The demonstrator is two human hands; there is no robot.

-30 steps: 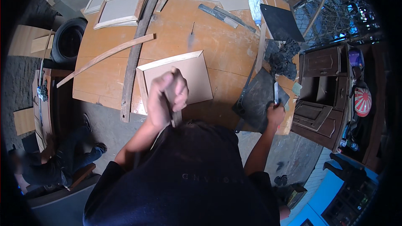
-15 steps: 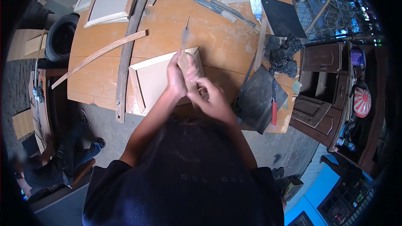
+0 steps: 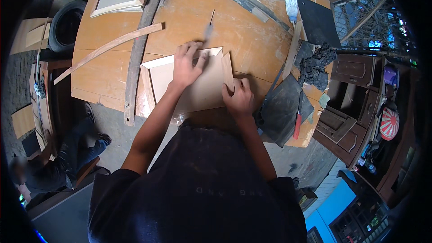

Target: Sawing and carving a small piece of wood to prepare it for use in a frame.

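A light wooden panel with pale border strips (image 3: 151, 63) lies on the table in front of me. My left hand (image 3: 187, 65) rests over its far border, fingers bent and thumb apart, with nothing seen in its grasp. A short wooden strip (image 3: 228, 69) stands along the panel's right side, and my right hand (image 3: 239, 96) grips its near end. Just beyond my left hand lies a thin dark-shafted tool (image 3: 211, 19) with a greyish, see-through handle; it looks like a screwdriver.
A long dark wooden bar (image 3: 137, 63) crosses the table at left, under a curved wooden strip (image 3: 112, 42). Framed panels (image 3: 119, 6) lie far left. At right are a black sheet (image 3: 285, 108), a red-handled tool (image 3: 297, 126) and crumpled black material (image 3: 317, 63). A person (image 3: 49, 175) sits at lower left.
My hands have parted. The wooden strip, held up between both hands before, is now down along the panel's right side in my right hand; my left hand has come down onto the far border.
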